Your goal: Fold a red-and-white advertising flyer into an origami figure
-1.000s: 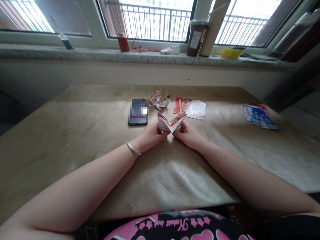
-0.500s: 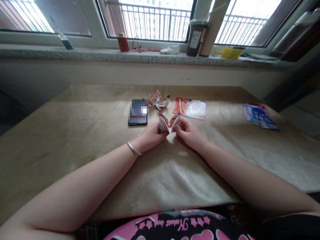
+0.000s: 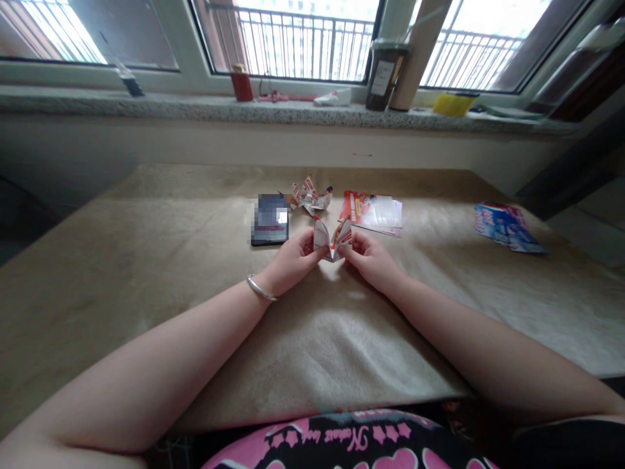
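Between my two hands is a small piece of folded paper, white with red and orange print. Its two sides spread upward from a crease in a V shape. My left hand pinches the left side, thumb at the front. My right hand pinches the right side in the same way. Just behind it lies a folded paper piece with pointed flaps, in similar white and red print. A dark phone, partly pixelated, rests to the left of that piece.
Red and white printed sheets lie behind my right hand. Farther right are blue printed cards or packets. All rest on a beige-covered table. The windowsill behind holds a red container, a dark lidded container and a yellow item.
The sides of the folded paper have shifted in shape, the left one now curving inward. My left thumb has moved up onto the paper. Everything else stays in place.
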### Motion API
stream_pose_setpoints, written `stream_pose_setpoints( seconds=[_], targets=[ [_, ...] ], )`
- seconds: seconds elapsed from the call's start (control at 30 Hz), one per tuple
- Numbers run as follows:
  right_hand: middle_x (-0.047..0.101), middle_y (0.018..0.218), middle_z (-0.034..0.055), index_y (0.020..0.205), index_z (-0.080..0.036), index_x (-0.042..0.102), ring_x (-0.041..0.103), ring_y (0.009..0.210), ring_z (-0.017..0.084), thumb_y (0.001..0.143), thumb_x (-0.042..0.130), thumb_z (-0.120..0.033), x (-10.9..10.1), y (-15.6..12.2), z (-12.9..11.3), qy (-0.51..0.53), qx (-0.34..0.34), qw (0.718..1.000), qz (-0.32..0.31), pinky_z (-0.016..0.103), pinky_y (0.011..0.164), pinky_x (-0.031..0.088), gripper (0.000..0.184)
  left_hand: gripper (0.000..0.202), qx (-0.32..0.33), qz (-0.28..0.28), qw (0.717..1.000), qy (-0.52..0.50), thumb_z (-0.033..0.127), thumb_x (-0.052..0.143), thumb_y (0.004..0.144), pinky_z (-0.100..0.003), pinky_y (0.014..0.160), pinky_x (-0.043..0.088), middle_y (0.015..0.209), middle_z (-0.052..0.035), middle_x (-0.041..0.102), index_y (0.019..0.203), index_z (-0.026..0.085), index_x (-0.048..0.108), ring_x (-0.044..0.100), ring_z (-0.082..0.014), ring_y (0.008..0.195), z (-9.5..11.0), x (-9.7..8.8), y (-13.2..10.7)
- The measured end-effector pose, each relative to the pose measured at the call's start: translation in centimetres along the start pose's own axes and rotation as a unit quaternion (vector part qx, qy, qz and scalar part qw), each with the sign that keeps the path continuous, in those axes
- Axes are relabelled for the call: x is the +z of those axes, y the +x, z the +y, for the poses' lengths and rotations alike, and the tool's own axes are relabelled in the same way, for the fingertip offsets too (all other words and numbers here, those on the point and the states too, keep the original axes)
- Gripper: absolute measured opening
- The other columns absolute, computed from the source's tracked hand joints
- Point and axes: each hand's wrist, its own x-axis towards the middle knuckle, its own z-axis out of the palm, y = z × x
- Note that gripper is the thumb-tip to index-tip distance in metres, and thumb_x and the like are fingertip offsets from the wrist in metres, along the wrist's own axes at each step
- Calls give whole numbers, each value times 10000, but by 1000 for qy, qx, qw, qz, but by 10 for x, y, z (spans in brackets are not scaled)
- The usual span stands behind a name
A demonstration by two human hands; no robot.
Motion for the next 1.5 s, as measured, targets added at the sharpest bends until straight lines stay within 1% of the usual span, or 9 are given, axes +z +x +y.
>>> stream_pose_setpoints(
  seconds=[0.23, 0.43, 0.67, 0.77, 0.97, 1.1, 1.23, 1.33, 1.5],
  targets=[
    [641, 772, 0, 834, -190, 571, 585, 691, 132, 690, 690, -497, 1, -1, -3, -20, 18, 999, -22, 265, 670, 474, 359, 260, 6, -20, 999, 34, 305, 643, 794, -287, 776, 498, 905, -61, 629, 967, 121, 580, 605, -169, 836, -2, 1, -2],
    [644, 782, 2, 832, -194, 571, 572, 664, 124, 688, 683, -527, 3, 0, -3, -4, 10, 999, -35, 260, 646, 466, 380, 264, 16, -27, 998, 54, 367, 558, 855, -293, 786, 496, 919, -66, 638, 972, 132, 582, 605, -184, 864, -1, -2, 1],
    [581, 666, -34, 753, -199, 520, 519, 589, 102, 680, 691, -532, 2, -1, -4, 46, 28, 999, 10, 233, 560, 404, 381, 292, 9, -26, 998, 62, 402, 568, 845, -298, 800, 495, 923, -59, 642, 958, 133, 591, 609, -183, 867, 1, 0, -1],
    [552, 634, -46, 709, -199, 500, 495, 570, 96, 680, 698, -516, 1, -1, -3, 38, 17, 999, 11, 230, 545, 380, 375, 282, 1, -12, 999, 46, 402, 593, 829, -275, 759, 501, 874, -46, 631, 921, 136, 575, 609, -162, 816, 3, 1, -1],
    [610, 717, -19, 796, -206, 550, 554, 628, 114, 698, 682, -515, 2, -4, -6, 5, 6, 1000, 28, 240, 569, 426, 350, 258, 31, 26, 998, -39, 368, 654, 800, -250, 692, 519, 795, -3, 611, 895, 169, 521, 610, -122, 725, 1, 1, -2],
    [643, 772, 1, 822, -213, 579, 604, 693, 134, 741, 646, -506, 1, -6, -9, -5, -36, 997, 69, 282, 660, 490, 311, 212, 59, 44, 997, -7, 343, 655, 806, -258, 743, 515, 826, -13, 630, 868, 165, 559, 621, -127, 771, 0, 1, -3],
    [661, 789, 16, 803, -204, 607, 626, 746, 156, 753, 641, -490, 1, -7, -10, -77, -52, 993, 79, 339, 773, 506, 293, 203, 52, 51, 997, 3, 335, 649, 811, -274, 753, 518, 821, -14, 639, 885, 165, 565, 630, -135, 768, 3, 3, -5],
    [669, 800, 30, 804, -192, 615, 632, 755, 165, 769, 628, -482, 1, -8, -11, -111, -47, 990, 78, 356, 776, 513, 292, 202, 58, 60, 996, -20, 329, 642, 815, -282, 735, 529, 803, -12, 640, 899, 166, 557, 638, -138, 745, 5, 4, -7],
    [652, 820, 17, 844, -202, 592, 635, 748, 153, 764, 651, -441, 3, -10, -10, -81, -76, 990, 86, 341, 747, 526, 259, 192, 77, 76, 994, 31, 338, 650, 804, -281, 750, 525, 785, -9, 637, 848, 165, 579, 637, -136, 743, 7, 4, -7]
  ],
)
